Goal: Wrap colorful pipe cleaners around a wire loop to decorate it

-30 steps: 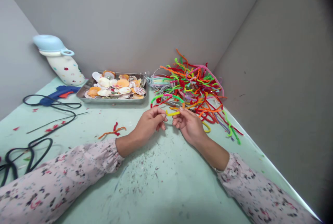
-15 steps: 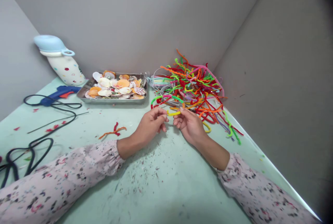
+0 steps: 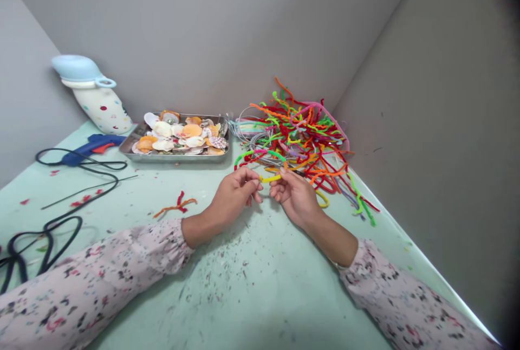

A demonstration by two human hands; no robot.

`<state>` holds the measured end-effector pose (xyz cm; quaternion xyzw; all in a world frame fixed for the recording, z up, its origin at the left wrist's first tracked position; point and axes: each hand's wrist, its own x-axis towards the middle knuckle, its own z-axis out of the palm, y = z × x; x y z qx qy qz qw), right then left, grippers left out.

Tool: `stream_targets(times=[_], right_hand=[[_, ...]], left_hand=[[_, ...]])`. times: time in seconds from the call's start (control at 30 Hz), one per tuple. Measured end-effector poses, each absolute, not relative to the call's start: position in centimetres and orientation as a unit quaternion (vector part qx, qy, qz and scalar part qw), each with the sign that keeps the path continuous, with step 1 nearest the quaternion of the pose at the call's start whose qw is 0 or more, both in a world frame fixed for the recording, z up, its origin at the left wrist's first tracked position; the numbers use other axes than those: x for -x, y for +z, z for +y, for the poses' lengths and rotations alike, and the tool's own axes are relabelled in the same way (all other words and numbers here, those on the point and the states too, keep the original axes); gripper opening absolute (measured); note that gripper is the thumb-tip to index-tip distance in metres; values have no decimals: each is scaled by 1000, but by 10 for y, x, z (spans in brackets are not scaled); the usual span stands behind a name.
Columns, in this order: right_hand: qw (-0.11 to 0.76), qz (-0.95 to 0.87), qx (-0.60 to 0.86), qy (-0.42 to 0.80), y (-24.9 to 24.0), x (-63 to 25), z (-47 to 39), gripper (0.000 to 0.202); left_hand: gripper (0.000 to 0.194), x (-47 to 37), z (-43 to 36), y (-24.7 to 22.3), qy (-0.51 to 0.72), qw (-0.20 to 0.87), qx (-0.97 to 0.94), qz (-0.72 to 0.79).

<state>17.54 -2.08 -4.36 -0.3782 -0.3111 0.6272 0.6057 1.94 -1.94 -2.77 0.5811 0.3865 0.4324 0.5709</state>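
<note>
Between my two hands is a ring wrapped in pipe cleaner, with green, pink, orange, red and yellow stretches; its yellow pipe cleaner section (image 3: 271,179) faces me. My left hand (image 3: 238,192) pinches the ring at the left end of the yellow, thumb against the curled fingers. At the yellow's right end, near the orange stretch, my right hand (image 3: 296,194) grips the ring between thumb and fingers. My fingers hide parts of the ring. Just behind it lies a tangled heap of coloured pipe cleaners (image 3: 309,133).
A metal tray (image 3: 174,159) of seashells stands at the back. Left of it are a tilted bottle (image 3: 103,106) with a blue lid, a blue glue gun (image 3: 83,150) and a dark cord (image 3: 51,225). Twisted red and orange pipe cleaner pieces (image 3: 176,207) lie left of my hands.
The small raised bit of yellow beside my left fingertips now lies flatter along the ring. Both hands stay in nearly the same place.
</note>
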Motion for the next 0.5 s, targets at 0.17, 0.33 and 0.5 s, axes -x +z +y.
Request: stream_targets(times=[0.17, 0.33, 0.5], right_hand=[[606, -311, 376, 628, -45, -176, -20, 20], [606, -309, 380, 627, -45, -176, -18, 20], [604, -312, 377, 629, -46, -177, -18, 21]], left_hand=[[4, -20, -22, -26, 427, 542, -608, 394], [12, -21, -24, -28, 441, 521, -613, 398], [13, -20, -24, -27, 439, 503, -620, 412]])
